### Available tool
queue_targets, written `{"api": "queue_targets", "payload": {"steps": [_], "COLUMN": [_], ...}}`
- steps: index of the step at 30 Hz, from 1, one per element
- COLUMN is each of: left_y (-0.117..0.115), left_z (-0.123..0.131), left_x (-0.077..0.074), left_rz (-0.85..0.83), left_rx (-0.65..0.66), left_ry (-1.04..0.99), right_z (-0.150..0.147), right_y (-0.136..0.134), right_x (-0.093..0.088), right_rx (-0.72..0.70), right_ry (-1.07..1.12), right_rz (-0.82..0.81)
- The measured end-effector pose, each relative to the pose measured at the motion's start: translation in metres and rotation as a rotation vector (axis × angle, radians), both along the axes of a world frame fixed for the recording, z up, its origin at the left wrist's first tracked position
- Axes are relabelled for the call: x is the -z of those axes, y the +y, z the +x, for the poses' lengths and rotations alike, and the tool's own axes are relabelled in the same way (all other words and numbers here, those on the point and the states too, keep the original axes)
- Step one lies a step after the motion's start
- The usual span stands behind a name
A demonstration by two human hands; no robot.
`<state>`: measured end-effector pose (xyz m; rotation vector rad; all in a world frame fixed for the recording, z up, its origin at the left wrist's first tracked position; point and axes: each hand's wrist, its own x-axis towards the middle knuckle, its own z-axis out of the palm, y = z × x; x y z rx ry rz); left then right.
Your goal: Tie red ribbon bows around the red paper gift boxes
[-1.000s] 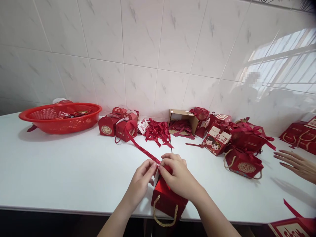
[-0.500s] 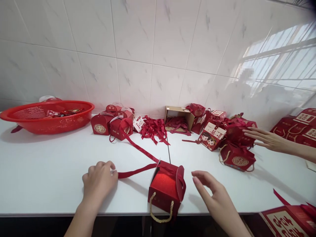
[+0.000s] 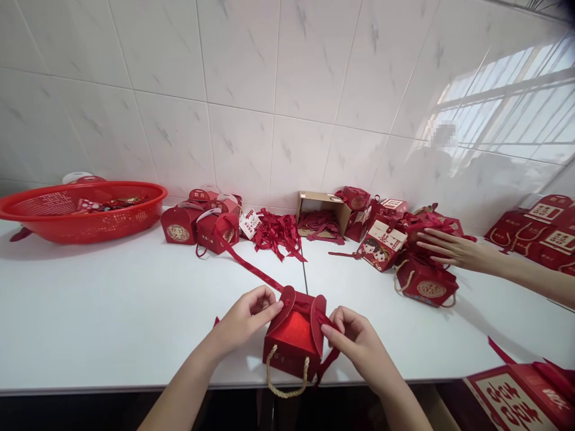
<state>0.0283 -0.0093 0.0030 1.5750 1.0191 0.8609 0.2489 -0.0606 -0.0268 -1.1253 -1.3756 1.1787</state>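
At the table's front edge stands a red gift box [image 3: 293,335] with a beige rope handle, its two rounded flaps raised and a red ribbon [image 3: 256,269] threaded through them. My left hand [image 3: 247,317] pinches the edge of the left flap between thumb and fingers. On the other side, my right hand [image 3: 359,341] is closed on the ribbon where it comes out beside the right flap. A loose ribbon end hangs down below that hand. Another end shows just behind my left wrist.
A red plastic basket [image 3: 85,230] holding small wrapped items stands at the left. Along the wall are finished-looking red boxes [image 3: 179,226], a ribbon pile [image 3: 279,230] and a cardboard box [image 3: 345,215]. Another person's hand [image 3: 458,250] reaches over red boxes [image 3: 426,281] at the right.
My left hand has moved right, from the stretched ribbon to the left flap. My right hand has come left and closed on the ribbon. The flaps stand closer together; the other person's hand shifted left.
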Motion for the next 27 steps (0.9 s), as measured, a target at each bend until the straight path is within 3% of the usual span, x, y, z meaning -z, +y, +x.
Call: {"api": "queue_targets", "payload": {"steps": [5,7,11,14,19,27], "left_y": [0.003,0.004,0.009,0.013,0.016,0.011], "left_z": [-0.007,-0.007,-0.008,-0.01,-0.011,-0.011], "left_x": [-0.01,-0.015,-0.019,-0.016,-0.008,0.009], "left_rz": [-0.16,-0.142,-0.054,-0.012,-0.039,-0.108], "left_rx": [-0.015,-0.017,0.013,0.023,0.019,0.043], "left_ry": [0.028,0.011,0.009,0.047,0.105,0.081], "right_z": [0.015,0.021,0.033,0.038,0.04,0.034], "right_y": [0.005,0.007,0.012,0.016,0.016,0.015], "right_x": [-0.013,-0.019,-0.027,-0.027,-0.01,0.028], "right_rx": [0.053,0.096,0.087,0.086,0.075,0.037], "right_ry": [-0.225,-0.422,-0.7,-0.829,-0.946,-0.859], "right_rz": [0.113,0.282,0.768,0.957,0.963,0.863]}}
